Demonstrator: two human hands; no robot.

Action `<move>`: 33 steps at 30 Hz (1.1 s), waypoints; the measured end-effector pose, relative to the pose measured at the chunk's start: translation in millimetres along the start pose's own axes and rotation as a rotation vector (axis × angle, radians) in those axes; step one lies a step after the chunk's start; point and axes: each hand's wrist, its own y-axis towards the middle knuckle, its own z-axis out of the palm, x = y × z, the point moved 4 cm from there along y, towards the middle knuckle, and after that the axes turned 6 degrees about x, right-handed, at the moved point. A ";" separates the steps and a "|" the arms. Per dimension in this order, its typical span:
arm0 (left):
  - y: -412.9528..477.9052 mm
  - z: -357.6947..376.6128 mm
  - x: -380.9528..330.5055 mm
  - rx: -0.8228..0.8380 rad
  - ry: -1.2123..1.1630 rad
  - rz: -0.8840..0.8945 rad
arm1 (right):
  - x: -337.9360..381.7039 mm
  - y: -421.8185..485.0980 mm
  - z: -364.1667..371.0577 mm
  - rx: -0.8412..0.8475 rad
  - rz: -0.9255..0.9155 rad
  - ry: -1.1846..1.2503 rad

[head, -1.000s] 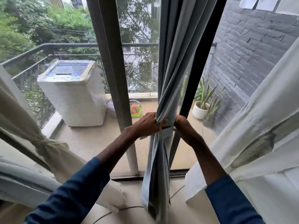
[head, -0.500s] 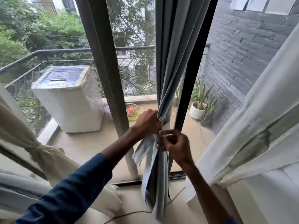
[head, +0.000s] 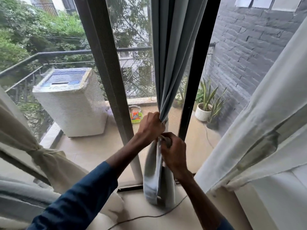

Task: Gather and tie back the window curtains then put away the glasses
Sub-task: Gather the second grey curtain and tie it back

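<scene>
Grey curtain (head: 172, 63), bunched in the left hand (head: 151, 125) while the right hand (head: 174, 151) pinches its fabric just below, likely needs a snug knot.

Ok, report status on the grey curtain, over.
Left hand grips grey curtain, bunched. Right hand pinches its fabric just below, tie not yet done. Beige curtain already tied. Nothing blocks the hands.
</scene>
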 end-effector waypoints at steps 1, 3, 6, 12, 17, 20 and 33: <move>-1.4 -1.2 2.2 -0.001 0.028 0.017 | -4.5 3.8 -4.8 0.028 -0.024 -0.028; -3.6 -4.1 8.2 -0.006 0.065 0.031 | -16.3 12.6 -16.2 0.081 -0.048 -0.095; -0.8 -5.0 21.3 0.003 0.057 0.083 | -33.3 21.5 -33.6 0.151 -0.056 -0.137; -0.9 11.5 41.3 0.106 -0.325 0.133 | -51.2 25.0 -58.1 0.284 0.018 0.073; -6.4 18.5 35.8 0.145 -0.439 0.186 | -29.1 27.9 -78.5 -0.025 -0.247 -0.336; -9.5 20.7 30.8 0.170 -0.494 0.199 | -16.1 36.6 -82.6 -0.046 -0.313 -0.574; -4.3 28.1 44.6 0.346 -0.516 0.329 | 10.7 56.4 -84.0 0.012 -0.194 -0.298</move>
